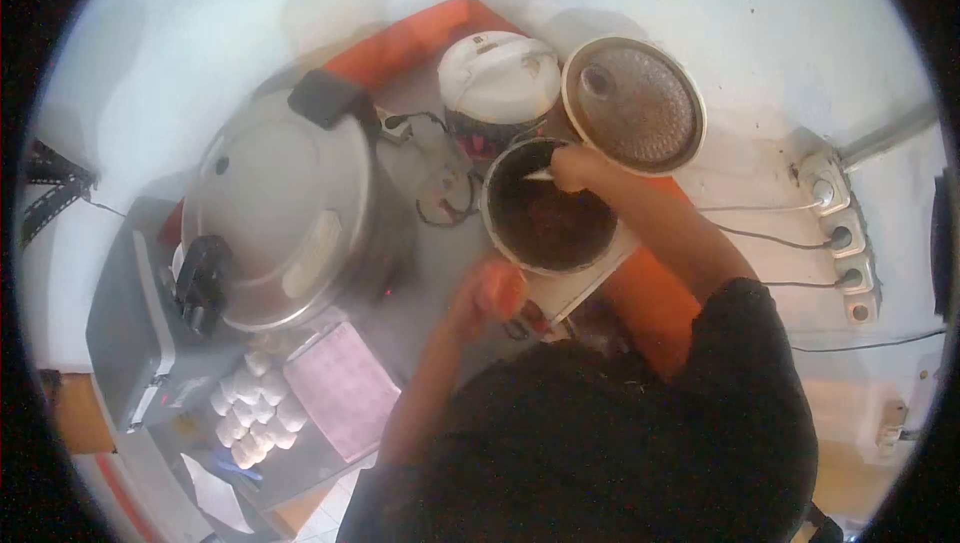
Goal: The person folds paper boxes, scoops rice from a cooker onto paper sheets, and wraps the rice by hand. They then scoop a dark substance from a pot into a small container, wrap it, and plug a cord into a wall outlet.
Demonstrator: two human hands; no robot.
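The right hand (572, 169) is closed around a pale utensil (537, 175) dipped over the far rim of the pot (590, 258), whose dark contents lie just below it. Nearer the body, the left hand (490, 293) grips the pot's near-left rim.

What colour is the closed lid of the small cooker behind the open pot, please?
White, seen in the head view: the small cooker's lid.

- Left hand (490, 293): forearm bare and raised from the lower left, fingers curled inward in a loose fist.
- Right hand (575, 168): arm extended forward from the dark sleeve, bent downward at the wrist, fingers closed.
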